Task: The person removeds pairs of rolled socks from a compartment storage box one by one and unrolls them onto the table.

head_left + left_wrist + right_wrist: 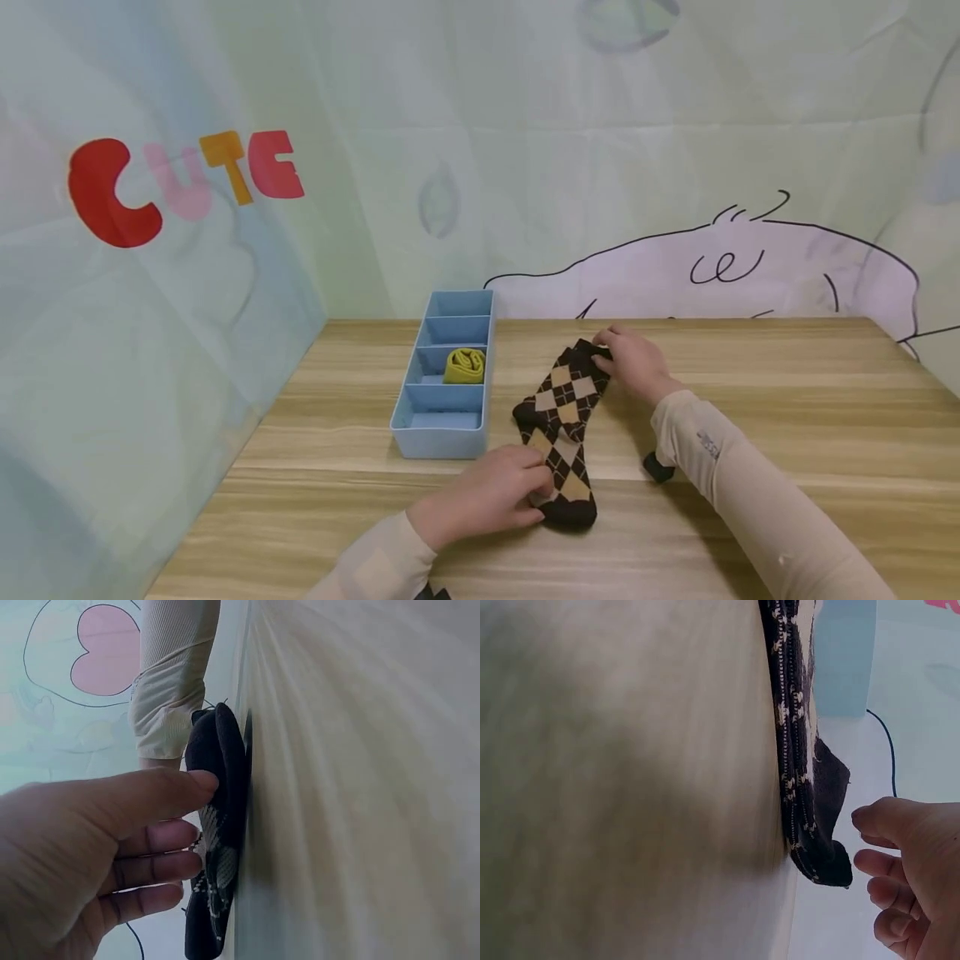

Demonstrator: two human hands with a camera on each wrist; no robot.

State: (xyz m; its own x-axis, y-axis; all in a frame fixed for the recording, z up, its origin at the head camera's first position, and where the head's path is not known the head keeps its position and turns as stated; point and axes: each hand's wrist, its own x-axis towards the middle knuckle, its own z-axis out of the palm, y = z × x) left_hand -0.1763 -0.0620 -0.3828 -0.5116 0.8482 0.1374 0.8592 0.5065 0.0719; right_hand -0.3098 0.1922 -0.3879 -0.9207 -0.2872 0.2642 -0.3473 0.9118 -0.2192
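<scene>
A pair of argyle socks (566, 400) in black, tan and beige lies flat on the wooden table, one sock over the other. Their black cuffs point away, and one black toe (570, 512) points toward me. At that toe end my left hand (491, 496) rests its loosely bent fingers against the sock's edge; in the left wrist view its thumb lies along the dark fabric (217, 765). By the cuffs is my right hand (637, 362), fingers relaxed. The right wrist view shows a small gap between these fingers (889, 889) and the raised cuff edge (832, 866).
Left of the socks stands a light blue box (438, 442) divided into several compartments in a row. A rolled yellow-green sock (465, 367) sits in its second compartment from the front. A printed cloth backdrop (390, 150) borders the table (787, 450) at the back and left.
</scene>
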